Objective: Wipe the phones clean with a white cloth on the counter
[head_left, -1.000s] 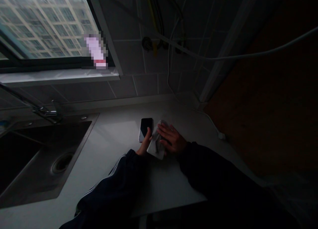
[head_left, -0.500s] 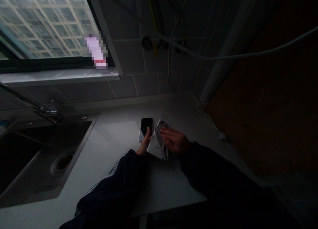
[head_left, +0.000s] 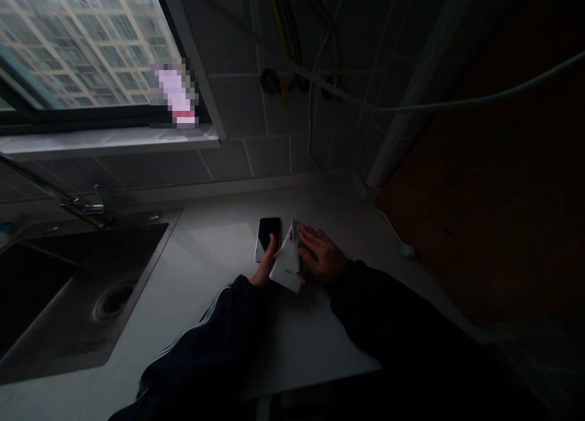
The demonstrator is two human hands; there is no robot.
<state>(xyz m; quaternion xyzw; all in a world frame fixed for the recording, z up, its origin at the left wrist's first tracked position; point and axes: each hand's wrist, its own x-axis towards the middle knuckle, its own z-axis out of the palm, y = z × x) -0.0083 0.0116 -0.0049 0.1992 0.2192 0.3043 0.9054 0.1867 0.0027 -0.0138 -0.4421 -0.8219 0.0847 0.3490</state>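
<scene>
A white phone (head_left: 287, 270) is tilted in my left hand (head_left: 265, 264), its back with the camera bump facing up. The left thumb lies along its left edge, and the other fingers are mostly hidden beneath it. My right hand (head_left: 323, 255) is at the phone's right edge, fingers bent together over a thin greyish wipe, mostly hidden between hand and phone. A second phone (head_left: 267, 231), with a dark screen and pale frame, lies face up on the counter just behind my left thumb.
The white counter (head_left: 214, 275) runs under both arms. At left is a steel sink (head_left: 68, 323) with a faucet (head_left: 89, 208). A white cable (head_left: 388, 223) ends in a plug (head_left: 407, 250) at right. Another cable (head_left: 434, 106) hangs across above. A window (head_left: 91, 49) is at upper left.
The crumpled wipe that covered the back of the white phone has slid right with my right hand, baring the phone's back. My left hand stays nearly in place.
</scene>
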